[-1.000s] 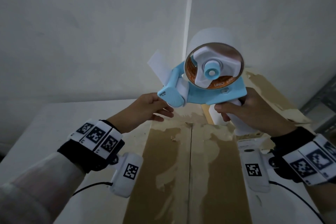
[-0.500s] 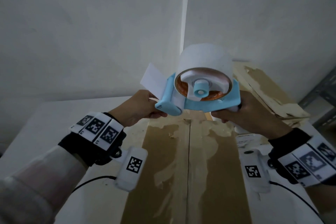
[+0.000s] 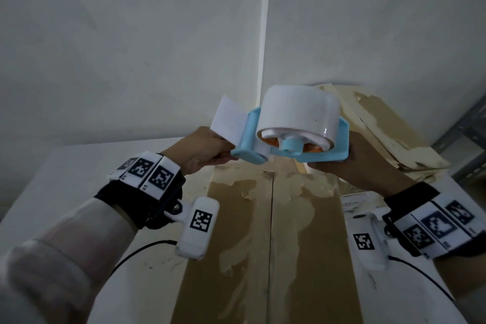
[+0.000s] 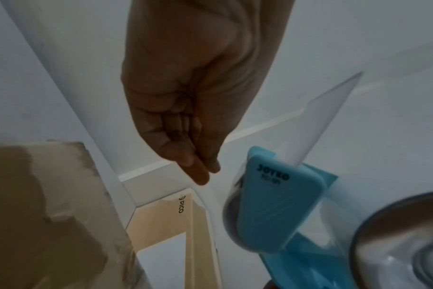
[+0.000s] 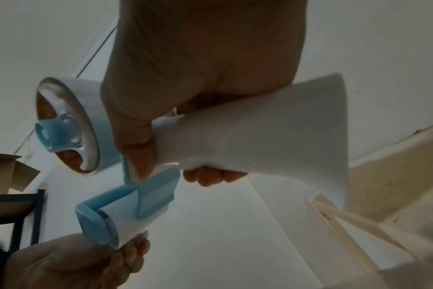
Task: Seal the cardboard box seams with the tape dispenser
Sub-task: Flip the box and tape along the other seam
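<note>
A light blue tape dispenser carrying a white tape roll hangs over the far end of the cardboard box. The roll lies nearly flat, hub toward me. My right hand grips its white handle. My left hand sits at the front roller, thumb and fingers pinched together, seemingly on the loose tape end. A white flap sticks up from the front. The box's centre seam runs toward me, bare of tape.
The box rests on a white table set into a room corner. Flattened cardboard sheets are stacked at the back right, with a grey metal shelf beyond them. The box top has torn, patchy paper.
The dispenser has tipped from upright to nearly flat and come down closer to the box's far end. My left hand stayed at its front roller throughout.
</note>
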`<state>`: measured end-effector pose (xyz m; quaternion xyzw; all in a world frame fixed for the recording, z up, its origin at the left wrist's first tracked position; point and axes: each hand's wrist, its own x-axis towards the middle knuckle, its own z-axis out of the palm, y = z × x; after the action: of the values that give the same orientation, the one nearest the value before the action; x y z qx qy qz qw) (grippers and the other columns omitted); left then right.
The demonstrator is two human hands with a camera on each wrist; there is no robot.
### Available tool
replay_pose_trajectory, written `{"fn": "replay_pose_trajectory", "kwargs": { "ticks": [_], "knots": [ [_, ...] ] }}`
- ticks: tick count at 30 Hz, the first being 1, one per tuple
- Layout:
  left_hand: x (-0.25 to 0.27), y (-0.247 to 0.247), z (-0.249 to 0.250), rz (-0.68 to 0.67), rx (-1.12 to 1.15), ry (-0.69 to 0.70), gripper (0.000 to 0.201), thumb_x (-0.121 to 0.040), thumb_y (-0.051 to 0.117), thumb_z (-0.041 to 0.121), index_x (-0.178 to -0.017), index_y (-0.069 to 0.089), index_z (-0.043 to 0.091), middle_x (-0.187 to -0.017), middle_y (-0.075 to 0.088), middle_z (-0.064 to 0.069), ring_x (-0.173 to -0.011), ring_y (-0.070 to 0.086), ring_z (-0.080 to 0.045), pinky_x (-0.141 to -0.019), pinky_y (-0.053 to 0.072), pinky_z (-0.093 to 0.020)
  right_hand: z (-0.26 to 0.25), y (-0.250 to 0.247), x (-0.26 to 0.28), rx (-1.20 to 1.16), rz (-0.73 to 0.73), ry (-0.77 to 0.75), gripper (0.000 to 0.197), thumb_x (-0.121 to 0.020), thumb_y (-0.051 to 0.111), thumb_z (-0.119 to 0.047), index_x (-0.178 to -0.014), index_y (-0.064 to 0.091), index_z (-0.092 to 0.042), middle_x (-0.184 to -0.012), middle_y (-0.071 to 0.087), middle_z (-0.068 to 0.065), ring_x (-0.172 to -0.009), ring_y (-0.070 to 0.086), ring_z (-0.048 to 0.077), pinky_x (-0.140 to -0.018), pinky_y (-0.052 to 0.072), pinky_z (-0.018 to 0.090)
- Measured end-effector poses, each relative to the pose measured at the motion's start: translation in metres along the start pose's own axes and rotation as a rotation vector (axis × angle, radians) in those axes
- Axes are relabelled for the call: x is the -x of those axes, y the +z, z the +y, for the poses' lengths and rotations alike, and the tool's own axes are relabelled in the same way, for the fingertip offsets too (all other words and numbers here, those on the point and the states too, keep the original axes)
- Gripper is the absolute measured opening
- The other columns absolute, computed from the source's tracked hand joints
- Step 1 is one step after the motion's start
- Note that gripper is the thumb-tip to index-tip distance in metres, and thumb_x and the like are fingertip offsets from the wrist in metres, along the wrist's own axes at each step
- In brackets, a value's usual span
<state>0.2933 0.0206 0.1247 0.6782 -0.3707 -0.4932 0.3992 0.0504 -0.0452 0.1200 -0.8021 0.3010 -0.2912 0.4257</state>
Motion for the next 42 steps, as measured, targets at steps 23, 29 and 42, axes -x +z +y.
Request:
{"fn": "replay_pose_trajectory", "kwargs": {
  "ticks": [23,29,42],
  "knots": [
    [-0.012,-0.061,-0.061,0.207,-0.072,-0.04,0.014,-0.084,0.064,0.014,-0.077,0.064,0.002,-0.067,0.066,-0.008,-0.055,0.063,-0.006,-0.051,0.05,-0.008,0.036,-0.016,-0.017,0.189,-0.075,0.212,0.023,-0.064,0.079,-0.023,-0.073,0.064,-0.037,-0.073,0.069,-0.011,-0.068,0.063,-0.003,-0.063,0.049,0.023],
    [-0.012,-0.057,-0.063,0.189,-0.109,-0.039,0.017,-0.087,0.061,0.025,-0.086,0.065,0.009,-0.08,0.068,0.0,-0.051,0.062,0.005,-0.045,0.044,-0.006,0.039,-0.014,-0.018,0.191,-0.057,0.253,0.035,-0.054,0.078,-0.048,-0.082,0.065,-0.032,-0.086,0.07,0.002,-0.083,0.065,0.021,-0.079,0.054,0.051],
    [-0.02,-0.051,-0.071,0.17,-0.128,-0.117,0.018,-0.086,0.061,0.027,-0.088,0.066,0.01,-0.08,0.067,0.004,-0.066,0.056,-0.006,-0.056,0.038,-0.016,0.047,-0.016,-0.017,0.183,-0.105,0.318,0.026,-0.064,0.079,-0.021,-0.071,0.066,-0.042,-0.074,0.071,-0.021,-0.07,0.064,-0.005,-0.061,0.048,0.023]
  ]
}}
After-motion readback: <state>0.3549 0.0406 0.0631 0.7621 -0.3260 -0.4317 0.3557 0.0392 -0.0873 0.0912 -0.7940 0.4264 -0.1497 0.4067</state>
